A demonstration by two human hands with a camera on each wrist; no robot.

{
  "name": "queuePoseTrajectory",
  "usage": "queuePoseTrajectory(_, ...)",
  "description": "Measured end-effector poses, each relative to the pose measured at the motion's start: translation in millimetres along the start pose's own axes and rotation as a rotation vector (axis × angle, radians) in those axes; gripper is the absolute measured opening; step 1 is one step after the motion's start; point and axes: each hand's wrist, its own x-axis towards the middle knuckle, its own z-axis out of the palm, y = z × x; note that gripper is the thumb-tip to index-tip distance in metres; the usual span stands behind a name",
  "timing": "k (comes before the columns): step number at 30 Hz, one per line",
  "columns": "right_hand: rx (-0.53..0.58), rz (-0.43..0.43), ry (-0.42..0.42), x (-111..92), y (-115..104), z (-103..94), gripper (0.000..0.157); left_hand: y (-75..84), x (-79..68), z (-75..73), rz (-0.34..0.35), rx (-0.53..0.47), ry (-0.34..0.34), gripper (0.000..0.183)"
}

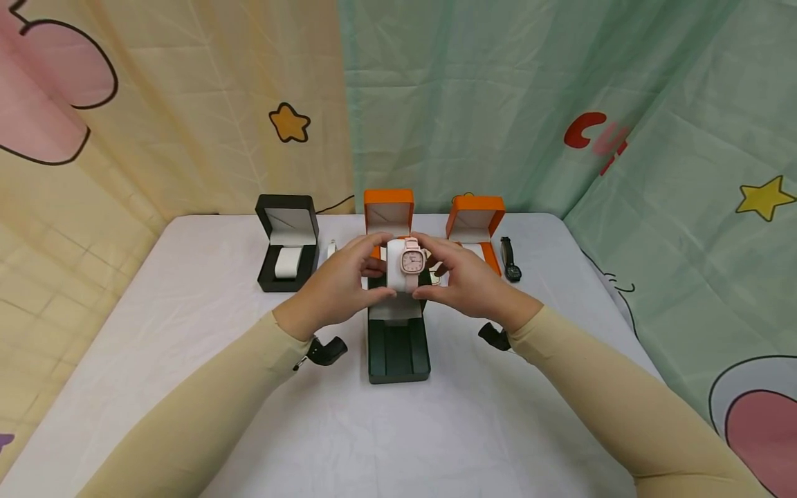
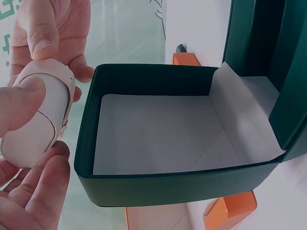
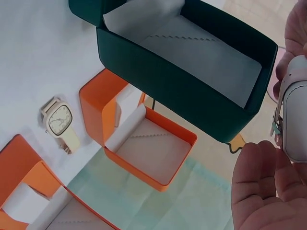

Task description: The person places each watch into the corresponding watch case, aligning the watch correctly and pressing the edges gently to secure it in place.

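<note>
Item 1. Pink watch, square face turned toward the person, strapped around a white cushion. Held in the air above the middle of the worktop, over the open dark green box.

Item 2. Left hand: fingers curled around the left side of the cushion, thumb pressed on its near face in the left wrist view. Holding the cushion with the watch.

Item 3. Right hand: fingers curled around the right side of the same cushion, pinching it opposite the left hand. Both sleeves are beige.

Item 4. Dark green box: lies open in the middle of the worktop, lid laid toward the near edge, tray lined in pale grey, nothing inside it in the wrist views.

Item 5. Black box: open, upright lid, toward the far left of the worktop, with a white cushion seated in it.

Item 6. Two orange boxes, both open, at the far edge: one directly behind the hands, one to its right.

Item 7. Black watch: lies flat just beside the right orange box, toward the far right corner.

Item 8. Cream watch: lies flat on the worktop beside the orange boxes, seen in the right wrist view.
</note>
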Motion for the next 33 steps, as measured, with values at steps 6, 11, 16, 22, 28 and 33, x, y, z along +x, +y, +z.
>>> queuePoseTrajectory(6,-0.013,-0.001,-0.006,0.6,1.0,1.0,0.092,-0.9,-0.2,0.5,-0.006,0.005,-0.005,0.084)
queuePoseTrajectory(11,-0.006,-0.011,-0.007,0.5,1.6,1.5,0.090,-2.7,-0.2,1.6,0.005,0.006,0.003,0.084)
queuePoseTrajectory(16,-0.004,0.001,-0.016,1.8,3.0,1.7,0.090,-5.3,-0.1,2.2,0.011,0.001,0.008,0.085)
queuePoseTrajectory(22,0.030,0.007,-0.030,3.0,3.8,2.7,0.090,-6.5,-0.2,2.5,0.025,-0.010,-0.001,0.084)
queuePoseTrajectory(28,0.011,0.003,-0.024,1.6,3.9,3.6,0.091,-5.9,-1.8,2.6,0.020,0.001,-0.006,0.084)
queuePoseTrajectory(33,0.008,-0.017,-0.002,0.8,5.5,4.1,0.091,-6.0,-2.1,2.7,0.017,0.009,-0.003,0.083)
